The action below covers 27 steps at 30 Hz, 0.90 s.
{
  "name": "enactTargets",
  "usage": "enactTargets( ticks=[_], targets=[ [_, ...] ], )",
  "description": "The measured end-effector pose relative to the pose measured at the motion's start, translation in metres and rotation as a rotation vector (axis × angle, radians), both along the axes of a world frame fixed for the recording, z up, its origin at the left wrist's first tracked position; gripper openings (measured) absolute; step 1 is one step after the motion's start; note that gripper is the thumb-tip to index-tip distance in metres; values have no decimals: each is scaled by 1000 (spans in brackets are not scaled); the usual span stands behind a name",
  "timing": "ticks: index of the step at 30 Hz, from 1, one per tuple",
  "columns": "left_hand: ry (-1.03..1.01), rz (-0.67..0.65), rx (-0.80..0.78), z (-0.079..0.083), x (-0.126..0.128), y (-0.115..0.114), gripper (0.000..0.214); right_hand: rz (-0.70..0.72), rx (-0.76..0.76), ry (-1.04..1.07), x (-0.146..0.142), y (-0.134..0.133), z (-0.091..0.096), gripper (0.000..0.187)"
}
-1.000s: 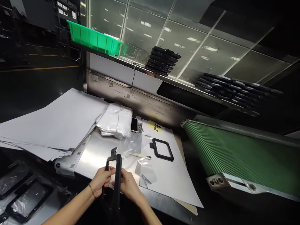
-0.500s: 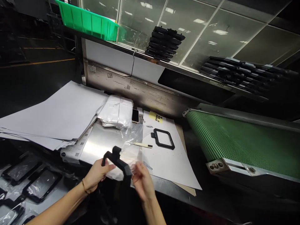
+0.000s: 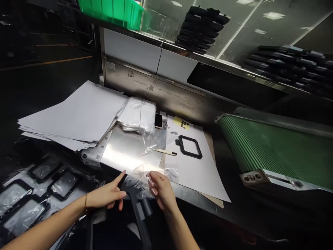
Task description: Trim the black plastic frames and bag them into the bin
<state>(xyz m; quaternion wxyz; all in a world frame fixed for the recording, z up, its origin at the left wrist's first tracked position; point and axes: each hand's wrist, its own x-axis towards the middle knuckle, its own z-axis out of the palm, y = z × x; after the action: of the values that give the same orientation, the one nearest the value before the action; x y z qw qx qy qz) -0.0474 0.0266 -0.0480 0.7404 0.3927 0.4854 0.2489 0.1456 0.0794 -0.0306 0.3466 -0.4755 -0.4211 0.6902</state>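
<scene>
The tilted black frame [image 3: 140,222] at the desk's [image 3: 130,147] near edge seems only partly covered by the clear bag [image 3: 137,177] in the pinched fingers of the right hand [image 3: 164,191], the left hand [image 3: 108,195] pointing beside it, grip unclear, while film-covered frames [image 3: 56,179] lie leftward and a bare frame [image 3: 199,150] on white paper [image 3: 187,177].

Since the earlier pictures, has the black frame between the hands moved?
Yes. Against the silver metal surface, the black frame has moved down the view: earlier its top overlapped that surface; now it shows below the surface's front edge.
</scene>
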Motion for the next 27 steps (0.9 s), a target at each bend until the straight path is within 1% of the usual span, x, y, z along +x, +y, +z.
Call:
enactTargets(
  ticks=[1, 3, 4, 5, 7, 9, 10, 13, 15, 16, 18, 20, 22, 24, 27],
  targets=[
    [-5, -17, -4, -5, 5, 1, 65, 80, 26, -49, -1, -3, 4, 30],
    [-1, -20, -15, -15, 10, -2, 40, 222, 104, -163, 4, -13, 13, 31],
    [9, -8, -20, -18, 9, -5, 28, 273, 153, -225, 9, -20, 17, 31],
    [22, 11, -24, -19, 7, -8, 22, 306, 204, -287, 15, -29, 19, 30],
    [48, 47, -33, -18, 0, -17, 19, 345, 283, -398, 27, -51, 20, 23],
    [60, 59, -49, -12, -8, -24, 20, 413, 319, -463, 32, -75, 14, 16],
    [61, 52, -61, -10, -12, -26, 21, 462, 324, -469, 29, -87, 9, 16],
    [59, 14, -98, -7, -20, -29, 30, 592, 301, -410, 4, -114, -8, 18],
    [74, 1, -112, -11, -25, -30, 31, 614, 236, -347, -19, -121, -16, 24],
    [90, 3, -119, -15, -27, -32, 31, 614, 204, -320, -28, -121, -19, 28],
    [128, 6, -148, -23, -33, -37, 38, 614, 164, -284, -39, -116, -20, 33],
    [167, 4, -198, -30, -38, -45, 44, 601, 184, -291, -38, -105, -19, 33],
    [189, -5, -253, -33, -43, -51, 47, 565, 249, -342, -30, -91, -18, 31],
    [186, 2, -291, -30, -45, -54, 49, 527, 354, -412, -21, -76, -15, 27],
    [130, 68, -315, -19, -48, -58, 50, 476, 503, -503, -14, -56, -9, 24]
  ],
)
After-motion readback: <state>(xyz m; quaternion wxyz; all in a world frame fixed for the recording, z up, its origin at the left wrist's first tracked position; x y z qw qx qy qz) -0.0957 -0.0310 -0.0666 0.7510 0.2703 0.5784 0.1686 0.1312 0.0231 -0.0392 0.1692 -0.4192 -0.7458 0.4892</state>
